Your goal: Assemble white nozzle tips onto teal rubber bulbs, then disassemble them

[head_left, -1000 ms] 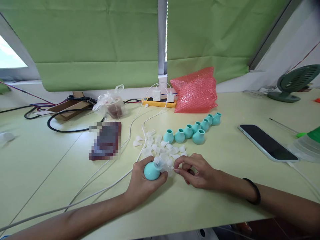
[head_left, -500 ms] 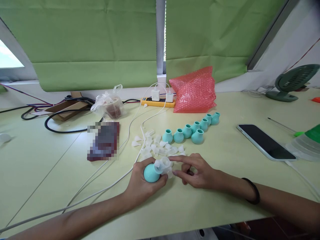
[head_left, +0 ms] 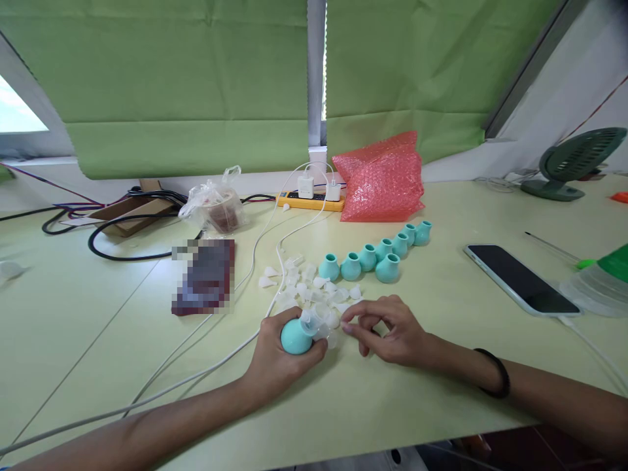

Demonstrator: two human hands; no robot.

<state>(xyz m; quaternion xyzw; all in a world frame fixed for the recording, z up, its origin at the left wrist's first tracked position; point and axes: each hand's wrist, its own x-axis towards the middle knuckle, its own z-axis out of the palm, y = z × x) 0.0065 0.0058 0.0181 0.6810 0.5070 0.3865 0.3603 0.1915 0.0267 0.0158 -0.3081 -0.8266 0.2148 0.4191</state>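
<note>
The left hand (head_left: 275, 358) curls its fingers around a turquoise rubber bulb (head_left: 294, 337) with a translucent fitting (head_left: 320, 325) at its neck. Right of that bulb, the right hand (head_left: 387, 332) holds thumb and index finger nearly together; whether they pinch anything, I cannot tell. Translucent plastic pieces (head_left: 302, 289) lie scattered just beyond the bulb.

Round rubbery-looking held bulb (head_left: 294, 339): solid turquoise. Same turquoise on the squat open-necked bulbs (head_left: 387, 270). Small funnel-shaped plastic pieces (head_left: 320, 282): translucent white. Flat smooth tabletop (head_left: 407, 405): pale yellow-green, plain. Puffy bubble-wrap pouch (head_left: 380, 190): pinkish red, dotted bubble pattern. Flat fabric blinds (head_left: 186, 78): solid green. Long plastic power strip (head_left: 314, 205): yellow-orange, dark top. Slim rectangular phone (head_left: 523, 279): black screen, pale rim. Round-headed plastic fan (head_left: 583, 157): dark green.
</note>
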